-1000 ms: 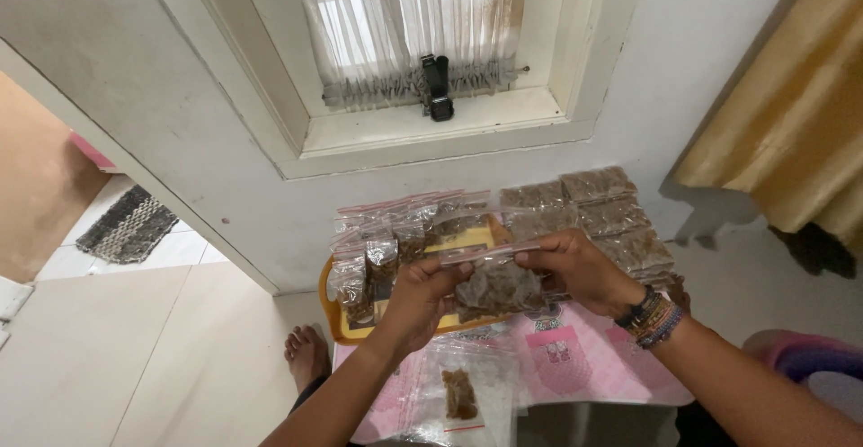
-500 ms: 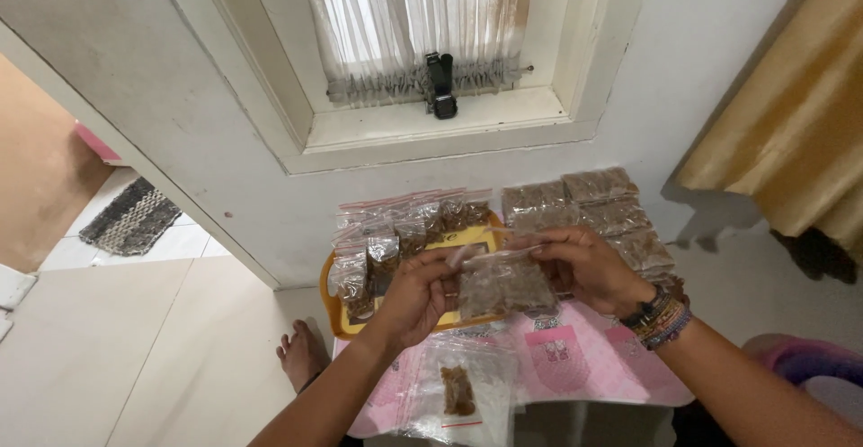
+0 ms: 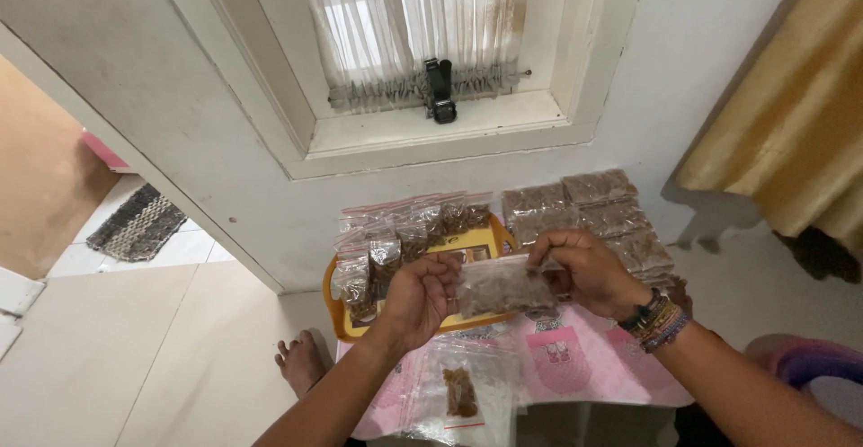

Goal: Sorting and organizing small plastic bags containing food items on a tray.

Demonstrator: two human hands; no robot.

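Both of my hands hold one small clear plastic bag [image 3: 503,289] filled with brown bits, level above a low pink table [image 3: 593,375]. My left hand [image 3: 421,299] pinches the bag's left end. My right hand [image 3: 582,270], with beaded bracelets at the wrist, grips its top right edge. Behind the bag lies a yellow tray [image 3: 340,314] carrying several filled zip bags [image 3: 395,240]. Flat packed bags [image 3: 593,209] are stacked on the table to the right of the tray.
A clear bag with one brown lump [image 3: 460,391] lies on a pile of empty bags at the table's near edge. My bare foot [image 3: 298,362] rests on the floor to the left. A white wall with a curtained window [image 3: 422,43] stands behind. A woven mat [image 3: 135,224] lies beyond the doorway.
The bag has been turned flat and lowered slightly between my hands; my right hand shifted to its upper right edge. The camera view moved a little.
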